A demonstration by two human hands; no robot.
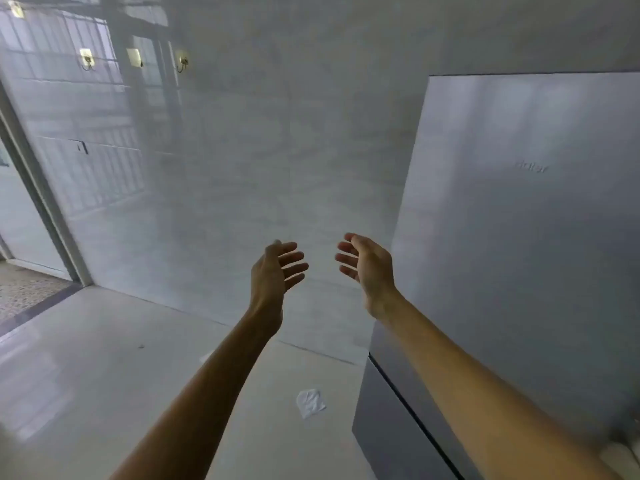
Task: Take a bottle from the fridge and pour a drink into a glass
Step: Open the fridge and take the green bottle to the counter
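Right of both raised hands stands the tall, pale grey, smooth-fronted fridge [519,220], doors closed, no bottle or glass visible. Right hand [367,268] hangs nearest its left edge; left hand [273,271] is farther left. Both have fingers spread, holding nothing.

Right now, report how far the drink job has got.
Nothing looks done: the fridge door is shut, and no bottle or glass is in view. In hand: the left hand and right hand are raised, open and empty, beside the fridge's edge. Left: open the fridge, take a bottle, find a glass, pour.
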